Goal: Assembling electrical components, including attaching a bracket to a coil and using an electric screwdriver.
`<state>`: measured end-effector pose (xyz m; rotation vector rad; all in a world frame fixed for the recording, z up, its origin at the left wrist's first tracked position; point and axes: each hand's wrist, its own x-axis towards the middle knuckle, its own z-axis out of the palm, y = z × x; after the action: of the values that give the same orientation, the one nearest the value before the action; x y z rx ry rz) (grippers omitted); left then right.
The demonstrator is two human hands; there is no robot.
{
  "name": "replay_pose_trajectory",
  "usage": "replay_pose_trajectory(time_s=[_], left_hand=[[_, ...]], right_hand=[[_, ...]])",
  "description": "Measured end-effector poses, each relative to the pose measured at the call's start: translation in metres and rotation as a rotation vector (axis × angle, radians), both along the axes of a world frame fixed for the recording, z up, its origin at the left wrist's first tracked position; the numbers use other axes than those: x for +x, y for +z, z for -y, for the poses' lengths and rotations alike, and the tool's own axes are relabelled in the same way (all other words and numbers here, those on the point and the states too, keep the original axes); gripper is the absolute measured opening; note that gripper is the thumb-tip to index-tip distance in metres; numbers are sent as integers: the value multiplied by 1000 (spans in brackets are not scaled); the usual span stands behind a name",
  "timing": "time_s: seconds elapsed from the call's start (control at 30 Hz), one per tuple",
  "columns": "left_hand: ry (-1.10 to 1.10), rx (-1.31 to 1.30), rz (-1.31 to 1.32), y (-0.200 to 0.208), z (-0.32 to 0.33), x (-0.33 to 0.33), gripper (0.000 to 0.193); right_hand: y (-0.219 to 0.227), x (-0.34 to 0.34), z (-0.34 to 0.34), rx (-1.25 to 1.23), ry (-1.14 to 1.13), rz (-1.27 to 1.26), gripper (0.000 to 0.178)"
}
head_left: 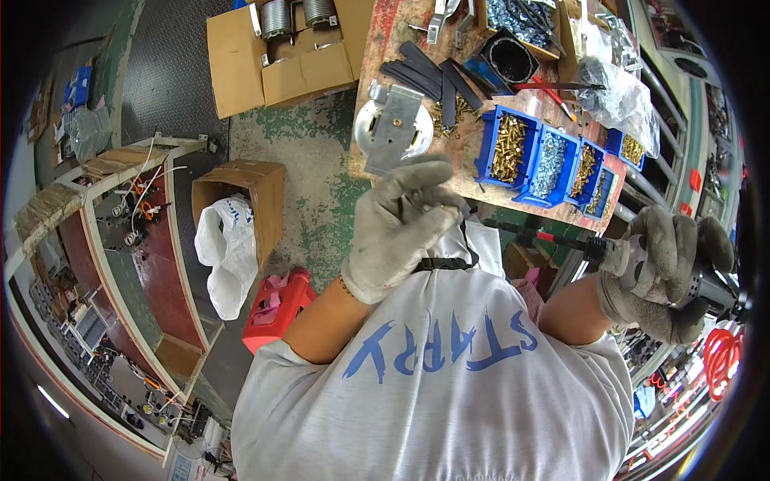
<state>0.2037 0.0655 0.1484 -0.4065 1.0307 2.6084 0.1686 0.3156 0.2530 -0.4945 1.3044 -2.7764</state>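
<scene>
My right hand [670, 268], in a grey work glove, is wrapped round a power screwdriver [594, 249] at the right. Its long dark shaft with a red band points left toward my other hand. My left hand [401, 228], in a matching glove, is raised in front of my chest with fingers curled and thumb and fingertips together near the shaft's tip. Whatever lies between them is too small to make out. Just beyond that hand, on the bench edge, rests a round silver metal wheel with a flat grey bracket [395, 128] across it.
Blue bins [507, 152] of brass and silver screws line the worn wooden bench [473, 180]. Black strips [425, 68], loose screws and red-handled pliers [553, 98] lie behind. An open carton [309, 80] stands left of the bench; a red container [277, 309] sits on the floor.
</scene>
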Motion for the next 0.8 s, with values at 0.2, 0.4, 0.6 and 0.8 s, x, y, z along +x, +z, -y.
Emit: replay_pose_trajectory(time_s=[0.2,0.4,0.6,0.8], left_hand=[[-114,-675,-463,-1,46,2,25],[-99,-741,-478,7,68,3,20],[-194,-872,-726,-1,82,-9,31],[-196,-625,-673,-5,82,-11,23]], right_hand=[[7,-4,45,-76,91,17,52],[8,1,76,-19,38,33,47],[5,-1,89,36,48,31,47],[3,-1,95,18,19,11,46]])
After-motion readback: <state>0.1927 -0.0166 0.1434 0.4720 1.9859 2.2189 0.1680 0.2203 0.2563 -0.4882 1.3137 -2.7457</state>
